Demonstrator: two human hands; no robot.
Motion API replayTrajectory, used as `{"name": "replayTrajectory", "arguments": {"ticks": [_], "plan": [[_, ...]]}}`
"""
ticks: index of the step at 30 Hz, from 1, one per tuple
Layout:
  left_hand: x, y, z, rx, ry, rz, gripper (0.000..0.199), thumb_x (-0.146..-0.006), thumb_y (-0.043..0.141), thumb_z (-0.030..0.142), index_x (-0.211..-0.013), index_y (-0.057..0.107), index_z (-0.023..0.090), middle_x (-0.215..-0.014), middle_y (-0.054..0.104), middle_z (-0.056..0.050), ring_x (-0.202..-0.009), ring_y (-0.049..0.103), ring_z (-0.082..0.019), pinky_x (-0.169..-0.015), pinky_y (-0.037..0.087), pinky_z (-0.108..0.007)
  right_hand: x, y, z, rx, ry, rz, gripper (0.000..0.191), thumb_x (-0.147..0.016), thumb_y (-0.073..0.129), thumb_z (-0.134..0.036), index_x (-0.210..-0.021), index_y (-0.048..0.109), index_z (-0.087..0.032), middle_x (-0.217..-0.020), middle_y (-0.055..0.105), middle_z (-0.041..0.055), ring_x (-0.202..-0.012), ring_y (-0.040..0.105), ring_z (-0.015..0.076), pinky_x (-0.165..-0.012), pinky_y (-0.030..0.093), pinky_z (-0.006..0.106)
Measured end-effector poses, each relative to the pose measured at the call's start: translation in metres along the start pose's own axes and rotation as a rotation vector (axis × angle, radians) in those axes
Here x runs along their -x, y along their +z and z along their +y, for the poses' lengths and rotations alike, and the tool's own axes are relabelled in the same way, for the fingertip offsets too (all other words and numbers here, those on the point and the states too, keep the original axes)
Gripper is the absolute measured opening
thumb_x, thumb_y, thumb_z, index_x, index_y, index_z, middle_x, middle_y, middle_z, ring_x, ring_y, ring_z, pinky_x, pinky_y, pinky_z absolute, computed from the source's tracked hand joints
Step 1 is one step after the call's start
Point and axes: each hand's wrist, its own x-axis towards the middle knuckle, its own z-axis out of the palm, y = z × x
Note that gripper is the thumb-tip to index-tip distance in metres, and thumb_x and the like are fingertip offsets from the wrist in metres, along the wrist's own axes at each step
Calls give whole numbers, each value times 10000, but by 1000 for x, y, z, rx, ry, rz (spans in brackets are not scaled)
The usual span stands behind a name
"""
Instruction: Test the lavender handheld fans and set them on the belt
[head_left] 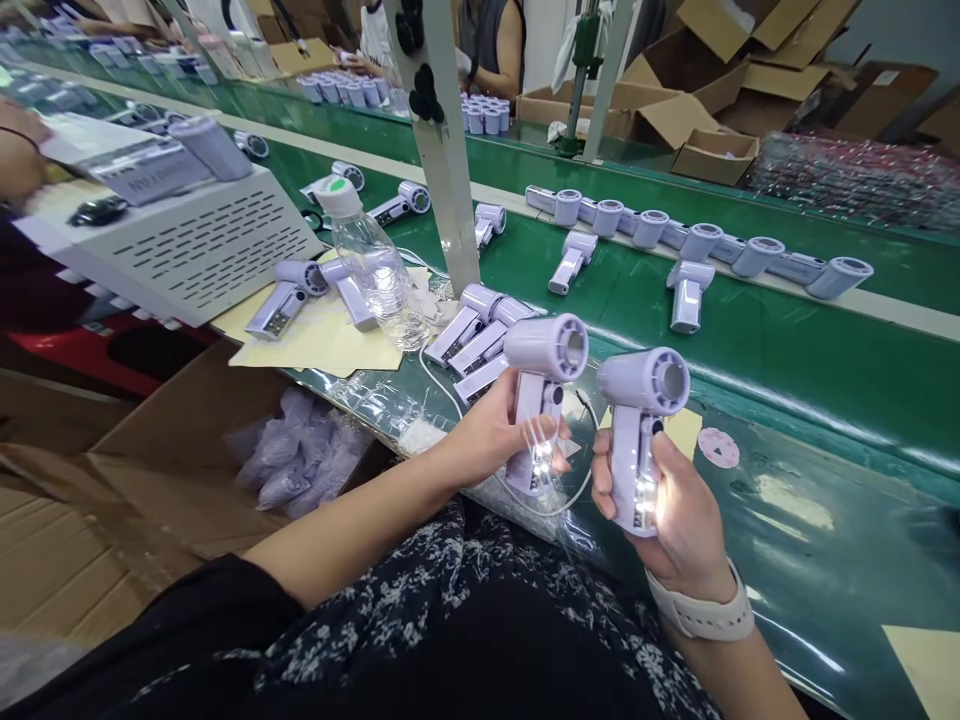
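Observation:
Two pale purple handheld fans are held upright side by side above the bench edge. My left hand [499, 425] is wrapped round the handle of the left fan [546, 348], its thumb across the front. Round the handle of the right fan [643, 382] my right hand [679, 500] is closed, thumb on the handle's side. Bright light shows on the lower part of both handles. Several more fans [480, 340] lie bunched just beyond my left hand. A white cable [551, 512] curves on the bench below the held fans.
A plastic bottle [371, 265] stands near a metal post [439, 150]. At the left is a vented metal box [202, 235]. Fans line the green belt [787, 360]. A carton [180, 410] of bagged items stands lower left. Other people work across the belt and at far left.

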Motion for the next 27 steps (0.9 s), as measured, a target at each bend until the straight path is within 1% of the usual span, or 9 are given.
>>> {"name": "replayTrajectory", "arguments": {"ticks": [3, 6, 10, 14, 17, 20, 22, 24, 27], "plan": [[6, 6, 5, 26, -18, 35, 535, -905, 622, 634, -1192, 402, 240, -838, 699, -11, -524, 656, -171, -511, 512, -304, 0, 5, 0, -64, 21, -21, 468, -966, 578, -637, -980, 781, -215, -824, 715, 57, -561, 627, 138, -508, 568, 255], [16, 10, 17, 33, 10, -21, 472, -920, 597, 595, -1173, 427, 235, -875, 719, -33, -616, 691, -197, -544, 533, -310, 8, 15, -5, -26, 10, 44, 451, -953, 619, -631, -1040, 817, -235, -1000, 773, 98, -824, 738, 225, -725, 654, 347], [35, 16, 41, -59, 57, -89, 420, -945, 618, 539, -1197, 453, 247, -922, 707, -35, -724, 700, -193, -622, 538, -297, 23, 25, -19, 30, -43, -19, 332, -918, 714, -552, -1103, 815, -296, -1077, 793, 108, -896, 763, 301, -670, 663, 433], [36, 20, 50, 17, 39, -110, 460, -907, 724, 451, -1260, 497, 263, -997, 687, -35, -884, 704, -203, -734, 553, -302, 25, 28, -29, 55, -116, 50, 231, -915, 736, -454, -1080, 803, -306, -1082, 780, 97, -939, 749, 309, -759, 654, 472], [23, 21, 42, 119, 7, -160, 604, -770, 871, 395, -1258, 563, 215, -1059, 675, -61, -904, 684, -202, -763, 556, -306, 17, 31, -29, 29, -101, 35, 241, -952, 606, -451, -991, 773, -282, -930, 721, 80, -848, 695, 269, -706, 625, 433], [12, 20, 29, 188, -68, -182, 594, -710, 902, 497, -1119, 634, 158, -915, 651, -36, -747, 633, -148, -688, 530, -276, 12, 35, -25, 39, -52, 14, 339, -955, 507, -482, -835, 713, -240, -741, 621, 57, -667, 588, 214, -603, 562, 360], [10, 20, 22, 229, -83, -108, 568, -751, 837, 595, -1044, 655, 144, -871, 642, -29, -722, 613, -131, -676, 528, -265, 11, 37, -22, 45, -25, 7, 396, -958, 469, -493, -765, 684, -222, -688, 585, 51, -613, 542, 196, -565, 521, 333], [10, 20, 20, 282, -101, -47, 507, -808, 785, 595, -998, 665, 140, -902, 659, -41, -769, 639, -144, -715, 556, -278, 12, 37, -21, 32, -23, 12, 418, -954, 456, -503, -752, 683, -215, -687, 585, 50, -582, 527, 186, -535, 493, 323], [12, 19, 23, 339, -119, -134, 350, -882, 766, 451, -1027, 683, 143, -974, 703, -67, -874, 704, -189, -809, 597, -329, 14, 34, -21, 11, -38, 45, 420, -954, 464, -522, -836, 726, -216, -756, 653, 69, -570, 558, 190, -503, 491, 324]]}}
